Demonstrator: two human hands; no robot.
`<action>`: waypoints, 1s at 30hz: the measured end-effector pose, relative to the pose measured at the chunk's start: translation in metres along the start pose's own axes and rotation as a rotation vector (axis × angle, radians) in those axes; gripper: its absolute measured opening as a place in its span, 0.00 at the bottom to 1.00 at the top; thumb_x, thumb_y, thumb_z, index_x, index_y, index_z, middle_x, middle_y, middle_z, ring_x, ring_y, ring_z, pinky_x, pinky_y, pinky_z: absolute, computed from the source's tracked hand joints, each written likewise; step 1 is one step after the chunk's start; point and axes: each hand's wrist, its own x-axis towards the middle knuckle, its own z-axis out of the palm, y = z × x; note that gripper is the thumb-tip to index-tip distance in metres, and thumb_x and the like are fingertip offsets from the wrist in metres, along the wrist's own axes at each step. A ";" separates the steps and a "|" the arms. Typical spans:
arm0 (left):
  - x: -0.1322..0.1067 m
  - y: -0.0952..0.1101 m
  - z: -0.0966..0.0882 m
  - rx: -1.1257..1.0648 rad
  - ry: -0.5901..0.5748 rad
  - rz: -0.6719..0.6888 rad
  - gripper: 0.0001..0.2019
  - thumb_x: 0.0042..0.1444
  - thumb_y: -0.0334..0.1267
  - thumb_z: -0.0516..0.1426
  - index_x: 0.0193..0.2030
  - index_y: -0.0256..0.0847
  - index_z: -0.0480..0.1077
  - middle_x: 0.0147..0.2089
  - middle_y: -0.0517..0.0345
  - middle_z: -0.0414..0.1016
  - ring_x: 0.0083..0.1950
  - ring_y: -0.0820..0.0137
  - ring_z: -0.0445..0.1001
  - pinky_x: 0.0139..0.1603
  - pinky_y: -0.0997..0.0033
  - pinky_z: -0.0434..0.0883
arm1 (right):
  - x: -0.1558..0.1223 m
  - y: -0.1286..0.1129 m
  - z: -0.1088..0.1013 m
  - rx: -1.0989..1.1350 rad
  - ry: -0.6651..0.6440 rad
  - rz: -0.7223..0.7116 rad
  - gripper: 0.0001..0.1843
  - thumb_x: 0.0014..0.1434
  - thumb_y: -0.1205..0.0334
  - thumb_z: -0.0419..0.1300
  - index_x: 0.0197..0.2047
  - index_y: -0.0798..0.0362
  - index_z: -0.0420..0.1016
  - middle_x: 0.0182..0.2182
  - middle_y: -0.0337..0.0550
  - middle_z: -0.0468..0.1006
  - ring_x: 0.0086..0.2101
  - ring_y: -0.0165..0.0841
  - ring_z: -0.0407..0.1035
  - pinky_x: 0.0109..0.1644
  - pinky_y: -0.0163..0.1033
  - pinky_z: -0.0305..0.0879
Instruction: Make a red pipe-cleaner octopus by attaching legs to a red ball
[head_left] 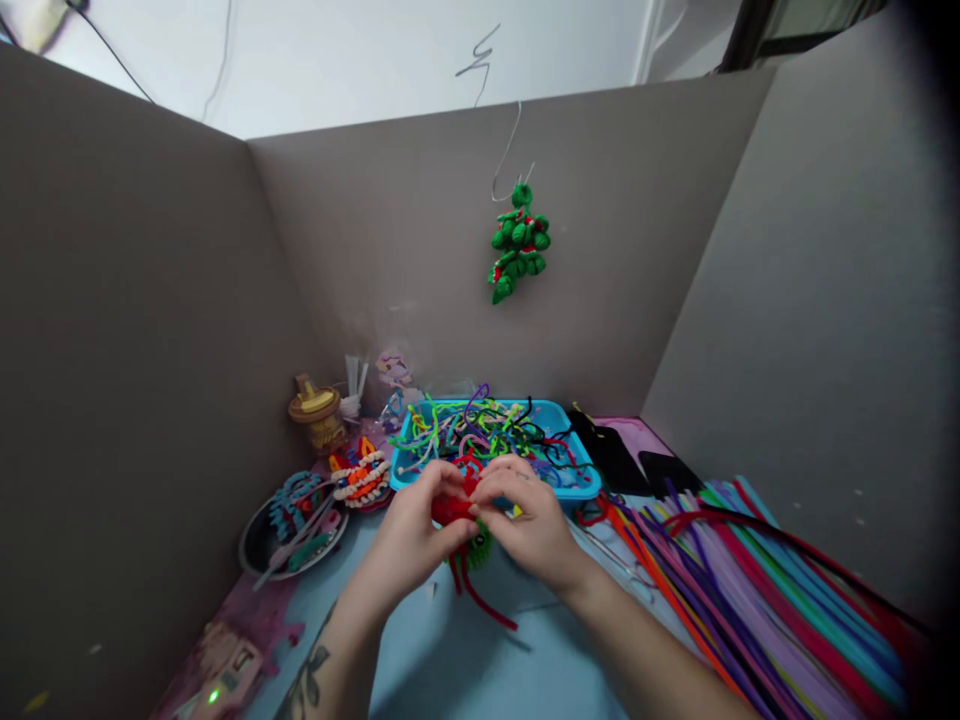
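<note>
A red pipe-cleaner piece [450, 508] is held between my two hands, above the front edge of the blue tray. My left hand [424, 520] wraps its fingers and thumb around the piece from the left. From the right, the fingers of my right hand [525, 515] pinch it at its upper side. Loose red pipe-cleaner ends [484, 600] dangle below. Just under the hands a fuzzy green part [478, 548] with a small eye-like spot shows; whether it joins the red piece is hidden.
A blue tray [401, 480] holds tangled pipe-cleaner scraps. Many coloured pipe cleaners [757, 590] lie at right. At left are a metal bowl [251, 555], orange-and-white pieces [364, 475] and a brown-lidded cup [315, 410]. A green ornament [520, 240] hangs on wire; grey panels [397, 220] surround the table.
</note>
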 end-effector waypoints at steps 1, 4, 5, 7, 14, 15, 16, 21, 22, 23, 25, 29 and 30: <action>0.000 0.000 0.000 -0.008 -0.006 0.003 0.13 0.49 0.30 0.59 0.41 0.42 0.62 0.37 0.61 0.75 0.38 0.71 0.74 0.39 0.73 0.68 | -0.001 0.000 0.000 -0.008 0.009 -0.014 0.08 0.53 0.73 0.60 0.29 0.49 0.71 0.27 0.39 0.75 0.38 0.36 0.66 0.44 0.43 0.63; 0.000 -0.001 0.000 -0.003 -0.008 -0.002 0.14 0.48 0.29 0.59 0.41 0.41 0.63 0.35 0.61 0.77 0.38 0.70 0.74 0.38 0.74 0.67 | -0.003 -0.002 0.001 -0.036 0.007 -0.041 0.08 0.54 0.74 0.57 0.30 0.49 0.69 0.27 0.40 0.74 0.37 0.36 0.65 0.44 0.44 0.63; 0.000 -0.002 0.000 0.000 -0.007 -0.006 0.14 0.47 0.29 0.60 0.41 0.41 0.63 0.34 0.62 0.77 0.37 0.70 0.74 0.37 0.74 0.67 | -0.003 -0.002 0.001 -0.046 -0.006 -0.043 0.08 0.54 0.74 0.57 0.29 0.50 0.68 0.27 0.40 0.73 0.37 0.36 0.65 0.44 0.44 0.63; -0.001 -0.002 0.000 0.002 -0.008 -0.013 0.14 0.47 0.29 0.60 0.40 0.41 0.63 0.33 0.62 0.76 0.35 0.71 0.74 0.36 0.74 0.67 | -0.003 -0.003 0.001 -0.062 -0.041 -0.035 0.08 0.53 0.73 0.56 0.29 0.50 0.68 0.28 0.41 0.72 0.38 0.37 0.65 0.44 0.44 0.63; -0.002 0.000 0.000 -0.049 -0.057 -0.050 0.20 0.47 0.29 0.60 0.48 0.41 0.63 0.33 0.62 0.75 0.33 0.71 0.74 0.35 0.73 0.68 | 0.001 -0.001 -0.006 0.116 -0.088 0.160 0.19 0.56 0.68 0.56 0.51 0.49 0.66 0.41 0.45 0.73 0.44 0.37 0.67 0.51 0.45 0.62; -0.002 0.000 0.000 -0.058 -0.055 -0.060 0.21 0.46 0.29 0.60 0.49 0.41 0.62 0.32 0.63 0.75 0.33 0.71 0.74 0.35 0.72 0.68 | 0.002 -0.001 -0.008 0.138 -0.092 0.169 0.16 0.58 0.67 0.55 0.50 0.49 0.67 0.40 0.45 0.73 0.44 0.37 0.68 0.52 0.45 0.62; -0.002 0.000 0.000 -0.069 -0.054 -0.066 0.22 0.46 0.29 0.60 0.49 0.41 0.61 0.31 0.63 0.75 0.32 0.70 0.74 0.35 0.72 0.68 | 0.003 -0.001 -0.010 0.141 -0.100 0.172 0.12 0.58 0.67 0.55 0.45 0.49 0.70 0.40 0.45 0.73 0.44 0.37 0.67 0.51 0.45 0.62; -0.003 0.001 0.002 -0.102 -0.069 -0.064 0.23 0.46 0.29 0.61 0.50 0.42 0.61 0.30 0.64 0.74 0.32 0.71 0.74 0.34 0.73 0.68 | 0.006 -0.007 -0.012 0.041 -0.169 0.130 0.06 0.53 0.71 0.57 0.27 0.52 0.71 0.38 0.44 0.69 0.44 0.37 0.66 0.50 0.45 0.61; -0.003 0.001 0.003 -0.105 -0.073 -0.065 0.23 0.46 0.29 0.61 0.50 0.42 0.61 0.29 0.65 0.73 0.31 0.71 0.73 0.34 0.73 0.68 | 0.005 -0.008 -0.011 0.017 -0.168 0.109 0.07 0.53 0.72 0.57 0.27 0.52 0.70 0.38 0.45 0.69 0.44 0.37 0.65 0.50 0.45 0.61; -0.002 0.001 0.003 -0.116 -0.077 -0.070 0.23 0.46 0.30 0.61 0.49 0.42 0.61 0.29 0.65 0.73 0.31 0.72 0.73 0.33 0.74 0.67 | 0.004 -0.010 -0.009 -0.010 -0.153 0.089 0.07 0.53 0.72 0.56 0.27 0.53 0.70 0.38 0.45 0.68 0.44 0.37 0.65 0.50 0.45 0.61; -0.002 0.000 0.003 -0.167 -0.083 -0.093 0.23 0.46 0.30 0.62 0.49 0.41 0.61 0.29 0.65 0.72 0.31 0.72 0.72 0.33 0.74 0.67 | 0.001 -0.010 -0.006 -0.056 -0.096 0.071 0.07 0.54 0.72 0.55 0.28 0.53 0.70 0.38 0.46 0.67 0.44 0.38 0.64 0.50 0.46 0.61; -0.001 -0.006 -0.006 -0.345 -0.053 -0.142 0.27 0.43 0.30 0.65 0.49 0.42 0.59 0.28 0.68 0.69 0.30 0.76 0.70 0.33 0.76 0.67 | 0.001 -0.001 -0.006 0.096 -0.025 0.157 0.06 0.60 0.62 0.55 0.36 0.51 0.73 0.42 0.47 0.71 0.47 0.39 0.66 0.52 0.46 0.62; -0.002 -0.008 -0.009 -0.390 -0.043 -0.143 0.28 0.42 0.31 0.66 0.49 0.42 0.59 0.28 0.68 0.69 0.29 0.76 0.70 0.32 0.77 0.67 | 0.002 0.002 -0.009 0.178 -0.028 0.198 0.09 0.62 0.59 0.53 0.43 0.50 0.72 0.44 0.48 0.72 0.48 0.39 0.67 0.52 0.46 0.62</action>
